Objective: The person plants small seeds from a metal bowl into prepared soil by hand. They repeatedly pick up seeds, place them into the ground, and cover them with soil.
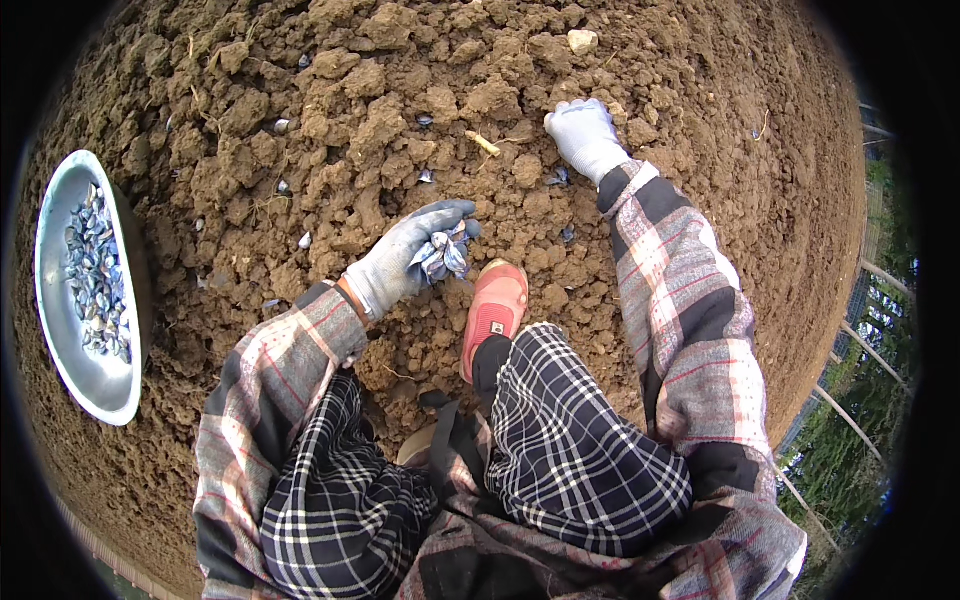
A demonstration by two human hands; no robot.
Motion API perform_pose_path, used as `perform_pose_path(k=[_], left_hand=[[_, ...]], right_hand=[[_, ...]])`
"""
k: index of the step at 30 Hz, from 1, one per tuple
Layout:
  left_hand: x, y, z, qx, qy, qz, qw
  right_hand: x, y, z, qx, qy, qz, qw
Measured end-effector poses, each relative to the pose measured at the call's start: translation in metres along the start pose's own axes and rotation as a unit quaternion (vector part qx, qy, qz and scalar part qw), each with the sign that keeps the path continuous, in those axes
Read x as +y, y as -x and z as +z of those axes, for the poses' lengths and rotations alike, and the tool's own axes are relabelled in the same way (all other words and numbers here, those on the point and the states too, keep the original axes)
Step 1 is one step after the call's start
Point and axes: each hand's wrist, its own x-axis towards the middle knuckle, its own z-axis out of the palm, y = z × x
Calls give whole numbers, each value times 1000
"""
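My left hand [388, 262], in a grey-white glove with darker fingertips, is curled around several garlic cloves [442, 254] with a bluish-purple coating. It hovers above the soil, left of my pink shoe [496, 308]. Farther out to the right, my right hand [584, 135], also gloved, has its fingers closed and pressed down at the clumpy soil. What its fingertips hold, if anything, is hidden. A clove [557, 177] lies in the soil just below that hand. Other cloves, such as one pale clove [305, 241], sit spaced apart in the dirt.
At the far left a metal basin [62, 352] stands tilted on the ground, with many coated cloves [98, 285] inside. A pale stone [582, 42] and a dry stalk [483, 143] lie among brown clods [490, 97]. Poles and green plants [850, 450] border the right side.
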Motion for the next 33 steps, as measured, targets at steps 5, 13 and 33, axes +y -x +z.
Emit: perform_pose_path(k=[5,13,33], left_hand=[[7,-5,9,1,18,-12,1000],[12,-10,-1,-72,134,9,988],[4,-15,7,-20,139,1,990]], right_hand=[[-3,-2,21,6,44,-37,998],[-33,30,-62,75,-208,112,969],[-59,59,-107,-13,-516,-102,850]])
